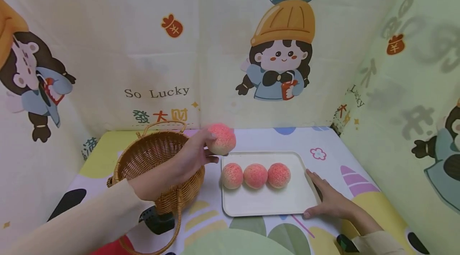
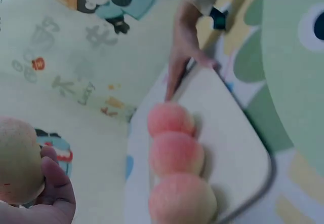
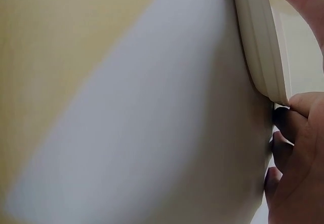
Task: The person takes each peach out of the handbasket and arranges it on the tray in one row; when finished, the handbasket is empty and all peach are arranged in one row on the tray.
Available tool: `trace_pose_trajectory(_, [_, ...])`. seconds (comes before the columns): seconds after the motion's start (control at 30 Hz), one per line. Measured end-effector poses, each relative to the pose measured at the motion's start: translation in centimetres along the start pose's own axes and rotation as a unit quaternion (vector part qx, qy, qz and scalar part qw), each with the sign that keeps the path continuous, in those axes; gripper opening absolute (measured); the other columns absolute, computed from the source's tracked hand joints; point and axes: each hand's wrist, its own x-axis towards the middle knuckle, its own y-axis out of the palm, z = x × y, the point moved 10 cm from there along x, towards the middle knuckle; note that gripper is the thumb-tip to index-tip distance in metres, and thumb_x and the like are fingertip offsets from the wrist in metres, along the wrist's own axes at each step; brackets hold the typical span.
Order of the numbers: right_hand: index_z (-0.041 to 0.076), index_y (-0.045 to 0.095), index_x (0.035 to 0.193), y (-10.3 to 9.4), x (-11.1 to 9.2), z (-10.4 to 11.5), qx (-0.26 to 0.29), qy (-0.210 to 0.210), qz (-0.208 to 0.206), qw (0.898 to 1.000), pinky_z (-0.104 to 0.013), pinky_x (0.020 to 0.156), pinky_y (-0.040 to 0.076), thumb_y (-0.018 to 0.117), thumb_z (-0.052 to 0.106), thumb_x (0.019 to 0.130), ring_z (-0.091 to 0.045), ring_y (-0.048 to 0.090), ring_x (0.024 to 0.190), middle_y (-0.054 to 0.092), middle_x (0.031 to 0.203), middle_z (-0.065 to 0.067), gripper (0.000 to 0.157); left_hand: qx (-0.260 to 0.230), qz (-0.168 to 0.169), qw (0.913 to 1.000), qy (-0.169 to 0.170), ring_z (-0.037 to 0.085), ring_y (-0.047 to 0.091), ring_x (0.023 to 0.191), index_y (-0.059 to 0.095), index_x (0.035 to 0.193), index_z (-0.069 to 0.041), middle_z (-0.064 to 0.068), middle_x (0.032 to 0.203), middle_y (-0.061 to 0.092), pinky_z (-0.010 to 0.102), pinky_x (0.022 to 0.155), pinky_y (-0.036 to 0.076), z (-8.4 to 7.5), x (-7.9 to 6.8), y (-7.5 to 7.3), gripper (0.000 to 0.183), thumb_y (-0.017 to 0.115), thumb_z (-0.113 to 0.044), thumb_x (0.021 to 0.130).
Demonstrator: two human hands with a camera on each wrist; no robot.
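In the head view, my left hand [image 1: 192, 155] grips a pink peach [image 1: 222, 139] above the gap between the wicker basket [image 1: 151, 153] and the white tray [image 1: 266, 203]. The left wrist view shows the pale side of this held peach [image 2: 19, 160], with fingers curled against it. Three more peaches stand in a row on the tray: a left one [image 1: 232, 176], a middle one [image 1: 255, 176] and a right one [image 1: 279, 175]. My right hand [image 1: 332, 201] rests at the tray's right side, fingers extended along the edge and thumb by the near corner.
The basket's handle [image 1: 178, 211] hangs down on its near side. Patterned cloth [image 1: 215, 67] with cartoon figures rises behind the table and at both sides. A printed cover [image 1: 201, 223] lies over the tabletop. Something red [image 1: 111, 247] shows at the near left.
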Motion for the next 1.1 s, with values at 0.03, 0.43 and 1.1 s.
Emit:
trace_pose_trajectory(0.03, [0.005,0.018,0.161,0.0,0.0,0.0,0.001,0.002,0.000,1.000,-0.078,0.106,0.009,0.095,0.044,0.061,-0.065,0.006,0.141,0.015,0.160,-0.035,0.132,-0.013,0.009,0.9999,-0.003,0.027,0.061,0.091,0.043,0.130,-0.005,0.013,0.108,0.058,0.034,0.078,0.047,0.3,0.5,0.9,0.040,0.043,-0.026,0.096])
trace_pose_trajectory(0.43, [0.005,0.017,0.161,0.3,0.3,0.2,-0.007,0.009,0.008,1.000,-0.078,0.106,0.011,0.094,0.049,0.062,-0.066,0.006,0.140,0.014,0.160,-0.036,0.133,0.021,0.047,0.9982,-0.032,0.023,0.067,0.086,0.057,0.118,-0.010,0.003,0.095,0.069,0.032,0.077,0.054,4.4,5.0,8.2,0.036,0.074,-0.013,0.087])
trace_pose_trajectory(1.1, [0.008,-0.001,0.162,0.2,0.1,-0.5,0.027,-0.008,-0.020,0.999,-0.070,0.111,0.016,0.094,0.050,0.062,-0.046,0.016,0.146,0.012,0.166,-0.022,0.145,0.502,-0.008,0.8627,0.061,0.008,0.053,0.101,0.063,0.130,-0.025,-0.014,0.110,0.063,0.030,0.087,0.046,10.5,13.0,16.3,0.075,0.088,-0.060,0.068])
